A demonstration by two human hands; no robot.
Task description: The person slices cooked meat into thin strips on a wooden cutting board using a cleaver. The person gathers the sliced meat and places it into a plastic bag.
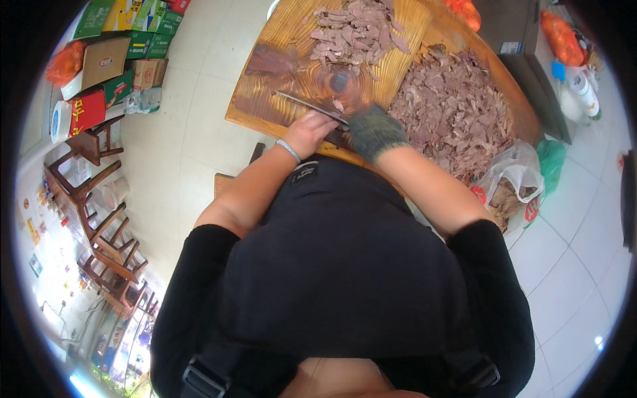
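Note:
A long-bladed knife lies slantwise low over a wooden cutting board. My right hand, in a dark knitted glove, is shut around its handle end. My bare left hand, a band at its wrist, rests at the board's near edge with bent fingers beside the blade. What lies under those fingers is hidden. A small pinkish meat scrap sits just beyond the blade. Farther up the board is a heap of sliced cooked meat. A larger pile of meat slices spreads to the right of the board.
A plastic bag holding brown chunks stands right of my right forearm. Beyond the large pile rises a dark grey cabinet. Stacked cartons and wooden stools line the left side. An orange bag sits at the top.

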